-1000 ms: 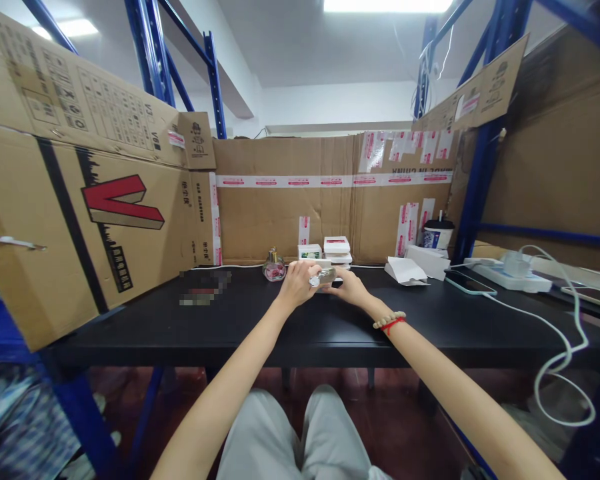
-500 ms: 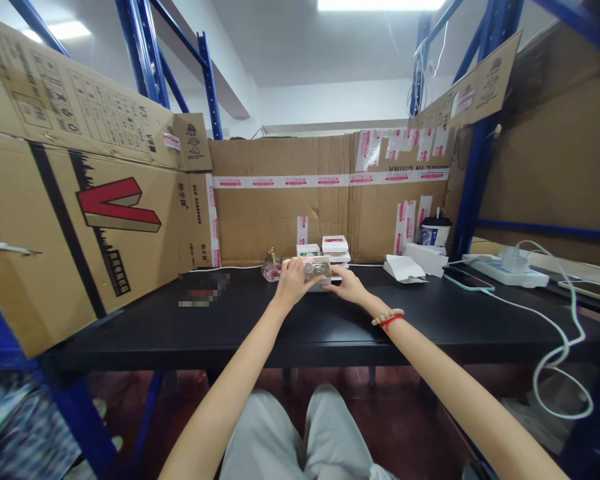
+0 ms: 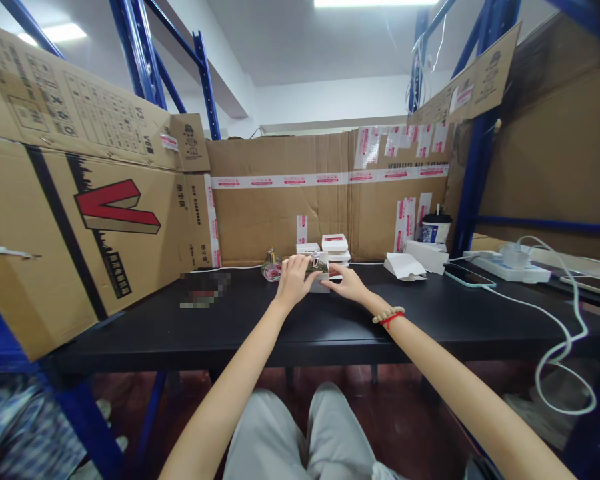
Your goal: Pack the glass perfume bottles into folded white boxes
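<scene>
Brown cardboard (image 3: 280, 217) (upside-down "MADE IN CHINA") backs the left hand (image 3: 293, 279) and right hand (image 3: 351, 285), fingers pinching a pale box (image 3: 321, 285).

black table (image 3: 260, 327), red bracelet string (image 3: 391, 319)

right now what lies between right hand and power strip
In the head view, white card pieces and a phone lie between the right hand and the power strip.

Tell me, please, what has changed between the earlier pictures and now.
The small glass bottle in the left hand has moved slightly away from the person, partly hidden by that hand. The right hand stays at the pale box; the round bottle and stacked cartons stay put.
</scene>
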`<state>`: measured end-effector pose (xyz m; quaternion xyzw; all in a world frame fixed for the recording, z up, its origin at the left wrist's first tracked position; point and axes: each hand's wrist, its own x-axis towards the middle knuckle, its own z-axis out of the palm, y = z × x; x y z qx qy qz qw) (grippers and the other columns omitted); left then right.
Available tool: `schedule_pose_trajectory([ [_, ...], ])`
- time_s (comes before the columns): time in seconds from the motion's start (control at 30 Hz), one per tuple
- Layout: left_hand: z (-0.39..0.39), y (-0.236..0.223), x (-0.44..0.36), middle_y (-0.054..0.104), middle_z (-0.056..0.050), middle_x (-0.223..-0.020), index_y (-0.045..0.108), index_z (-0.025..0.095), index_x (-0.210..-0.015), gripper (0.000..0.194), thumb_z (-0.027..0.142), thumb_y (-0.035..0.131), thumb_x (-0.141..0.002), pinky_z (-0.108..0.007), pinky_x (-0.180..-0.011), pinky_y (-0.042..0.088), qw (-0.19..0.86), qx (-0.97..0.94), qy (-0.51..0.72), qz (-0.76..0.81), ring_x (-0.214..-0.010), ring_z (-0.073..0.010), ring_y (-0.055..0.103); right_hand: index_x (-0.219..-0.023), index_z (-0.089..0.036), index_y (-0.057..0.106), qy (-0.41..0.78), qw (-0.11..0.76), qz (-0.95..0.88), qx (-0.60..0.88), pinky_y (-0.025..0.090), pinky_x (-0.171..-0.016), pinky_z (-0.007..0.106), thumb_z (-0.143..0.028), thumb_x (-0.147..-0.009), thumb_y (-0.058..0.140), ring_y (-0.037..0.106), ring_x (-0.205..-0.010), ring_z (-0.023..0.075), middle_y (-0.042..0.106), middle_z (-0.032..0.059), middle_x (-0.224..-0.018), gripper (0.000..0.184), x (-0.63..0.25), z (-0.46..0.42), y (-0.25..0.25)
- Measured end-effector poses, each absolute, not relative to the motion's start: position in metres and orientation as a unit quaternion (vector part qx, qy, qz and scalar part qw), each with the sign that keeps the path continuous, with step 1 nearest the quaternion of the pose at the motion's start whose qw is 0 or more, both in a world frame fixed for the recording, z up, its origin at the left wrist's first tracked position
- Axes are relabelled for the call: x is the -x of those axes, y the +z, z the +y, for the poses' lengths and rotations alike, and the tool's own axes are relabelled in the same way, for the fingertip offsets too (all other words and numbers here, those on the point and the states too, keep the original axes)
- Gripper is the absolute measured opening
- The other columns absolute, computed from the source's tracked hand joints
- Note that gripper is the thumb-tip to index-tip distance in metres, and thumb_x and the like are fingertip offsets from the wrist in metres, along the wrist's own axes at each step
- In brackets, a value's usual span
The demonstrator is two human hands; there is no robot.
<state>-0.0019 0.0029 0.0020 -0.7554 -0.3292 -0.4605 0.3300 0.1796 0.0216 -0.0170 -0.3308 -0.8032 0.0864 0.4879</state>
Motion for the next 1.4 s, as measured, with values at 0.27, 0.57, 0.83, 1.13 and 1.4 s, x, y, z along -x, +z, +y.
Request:
schedule_pose_trajectory([
  [0.27, 0.004, 0.003, 0.0, 0.056, -0.008, -0.089, 0.064, 0.018, -0.081, 0.029, 0.038, 0.043, -0.088, -0.036, -0.081, 0.036, 0.301, 0.759, -0.457, -0.352, -0.096, -0.0224, 0.046, -0.095, -0.019, 0.061, 0.097, 0.497, -0.792, 0.34, 0.052, -0.076, 0.032, -0.033, -0.073, 0.063, 0.065, -0.078, 0.0172, 0.069, 0.0041, -0.086, 0.026, -0.177, 0.017, -0.014],
  [0.57, 0.005, 0.002, 0.002, 0.056, -0.008, -0.094, 0.063, 0.019, -0.088, 0.025, 0.034, 0.043, -0.088, -0.035, -0.081, 0.035, 0.298, 0.731, -0.476, -0.386, -0.093, -0.021, 0.047, -0.098, -0.019, 0.059, 0.133, 0.48, -0.779, 0.381, 0.051, -0.058, 0.026, -0.039, -0.078, 0.056, 0.063, -0.073, 0.0156, 0.066, 0.0031, -0.082, 0.029, -0.179, 0.02, -0.016],
  [0.83, 0.013, -0.003, 0.005, 0.06, -0.009, -0.101, 0.055, 0.018, -0.111, 0.031, 0.033, 0.038, -0.089, -0.036, -0.079, 0.035, 0.312, 0.695, -0.493, -0.42, -0.094, -0.023, 0.048, -0.137, -0.026, 0.022, 0.035, 0.492, -0.782, 0.381, 0.05, -0.066, 0.029, -0.034, -0.083, 0.05, 0.063, -0.075, 0.0158, 0.06, 0.0046, -0.1, 0.061, -0.181, 0.006, -0.009],
  [1.13, 0.014, -0.005, 0.003, 0.059, -0.009, -0.101, 0.046, 0.017, -0.123, 0.039, 0.034, 0.036, -0.089, -0.035, -0.08, 0.036, 0.28, 0.702, -0.488, -0.437, -0.094, -0.0231, 0.048, -0.119, -0.026, 0.045, -0.013, 0.495, -0.784, 0.373, 0.049, -0.061, 0.025, -0.025, -0.082, 0.046, 0.062, -0.077, 0.014, 0.055, 0.0044, -0.109, 0.038, -0.181, 0.001, -0.004],
  [1.4, 0.014, -0.005, 0.004, 0.059, -0.007, -0.097, 0.05, 0.018, -0.105, 0.027, 0.035, 0.037, -0.09, -0.034, -0.08, 0.036, 0.247, 0.703, -0.51, -0.43, -0.091, -0.0212, 0.048, -0.104, -0.023, 0.047, -0.004, 0.537, -0.756, 0.374, 0.046, -0.058, 0.024, -0.031, -0.08, 0.05, 0.062, -0.071, 0.0122, 0.058, 0.003, -0.104, 0.026, -0.179, 0.003, -0.005],
])
